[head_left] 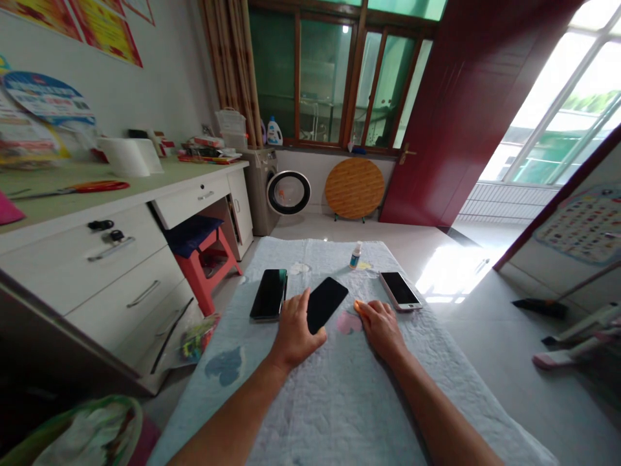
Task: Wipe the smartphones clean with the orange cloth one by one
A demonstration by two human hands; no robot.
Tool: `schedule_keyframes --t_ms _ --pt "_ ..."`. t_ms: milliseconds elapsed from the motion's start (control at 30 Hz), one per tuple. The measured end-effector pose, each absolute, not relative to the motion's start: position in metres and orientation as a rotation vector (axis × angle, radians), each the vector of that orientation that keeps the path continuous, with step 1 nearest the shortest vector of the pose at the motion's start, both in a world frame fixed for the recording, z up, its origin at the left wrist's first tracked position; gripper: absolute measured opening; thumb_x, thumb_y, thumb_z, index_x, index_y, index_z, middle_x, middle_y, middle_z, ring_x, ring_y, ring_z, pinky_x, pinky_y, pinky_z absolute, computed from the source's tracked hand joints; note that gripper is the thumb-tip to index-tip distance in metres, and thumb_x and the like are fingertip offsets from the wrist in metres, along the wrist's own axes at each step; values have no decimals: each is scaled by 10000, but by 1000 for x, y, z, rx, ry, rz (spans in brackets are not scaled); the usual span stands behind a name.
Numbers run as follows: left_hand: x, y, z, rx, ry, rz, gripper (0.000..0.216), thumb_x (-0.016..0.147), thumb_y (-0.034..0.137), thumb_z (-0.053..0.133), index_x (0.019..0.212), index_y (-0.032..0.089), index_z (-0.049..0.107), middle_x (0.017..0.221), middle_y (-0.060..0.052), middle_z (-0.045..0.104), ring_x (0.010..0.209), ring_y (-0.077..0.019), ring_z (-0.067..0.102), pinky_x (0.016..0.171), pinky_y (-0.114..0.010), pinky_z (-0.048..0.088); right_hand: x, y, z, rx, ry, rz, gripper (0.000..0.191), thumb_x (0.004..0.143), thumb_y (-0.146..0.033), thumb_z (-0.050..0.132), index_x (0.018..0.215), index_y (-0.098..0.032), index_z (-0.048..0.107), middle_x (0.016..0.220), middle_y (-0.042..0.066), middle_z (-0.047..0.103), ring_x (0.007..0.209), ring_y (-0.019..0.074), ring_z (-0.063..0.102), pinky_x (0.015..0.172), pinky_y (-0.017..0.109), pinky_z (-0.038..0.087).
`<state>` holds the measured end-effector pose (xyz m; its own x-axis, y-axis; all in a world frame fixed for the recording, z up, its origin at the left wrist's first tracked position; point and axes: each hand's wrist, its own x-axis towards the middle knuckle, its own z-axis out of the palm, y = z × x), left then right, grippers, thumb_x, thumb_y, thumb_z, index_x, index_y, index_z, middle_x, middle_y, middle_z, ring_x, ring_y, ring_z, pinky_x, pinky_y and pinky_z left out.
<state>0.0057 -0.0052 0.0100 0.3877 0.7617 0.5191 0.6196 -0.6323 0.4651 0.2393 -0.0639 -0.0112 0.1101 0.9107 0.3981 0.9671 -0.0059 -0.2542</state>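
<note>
My left hand (297,329) grips a black smartphone (328,301) by its lower edges, screen up and slanted to the right. Fingers of my right hand (383,329) are closed on an orange cloth (358,305), mostly hidden under them, at the table surface. Left of the held phone lies another dark phone (270,294), screen up. Beyond my right hand rests a white-framed phone (400,290) with a dark screen. A small bottle with a white cap and blue label (356,256) stands upright farther back.
A pale blue quilted cloth (310,401) covers the table. At the left stand a white desk (111,259) and a red stool (208,259) with a dark top. A washing machine (262,188) with its round door open is at the back, near a round wooden tabletop (354,188).
</note>
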Motion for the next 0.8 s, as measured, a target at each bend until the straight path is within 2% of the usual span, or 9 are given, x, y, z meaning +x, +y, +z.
schedule_keyframes --t_ms 300,600,700,800 --pt "21 -11 -6 2433 1323 904 801 646 276 654 1385 144 373 1199 -138 561 1131 -324 490 999 -472 375 241 -65 -10 -1907 -1864 -119 300 918 -281 492 1172 -288 651 945 56 599 891 212 506 824 322 412" --pt "18 -16 -5 2468 1405 696 677 695 395 687 1294 121 528 1199 -167 573 1121 -334 509 997 -439 399 240 -62 -13 -1934 -1839 -91 287 953 -273 452 1115 -316 686 909 48 602 877 202 519 790 292 431" --pt "11 -13 -3 2475 1334 622 767 653 499 730 1301 137 535 1269 -178 552 1176 -360 492 1017 -460 391 241 -62 -15 -1938 -1825 -67 280 949 -269 466 1114 -314 688 910 44 603 887 198 531 796 283 431" --pt "0 -6 1 2500 1169 507 882 567 488 788 1340 170 504 1368 -169 490 1248 -383 444 1043 -484 373 244 -61 -16 -1913 -1810 -27 277 953 -259 457 1082 -291 699 904 42 605 877 190 543 804 279 429"
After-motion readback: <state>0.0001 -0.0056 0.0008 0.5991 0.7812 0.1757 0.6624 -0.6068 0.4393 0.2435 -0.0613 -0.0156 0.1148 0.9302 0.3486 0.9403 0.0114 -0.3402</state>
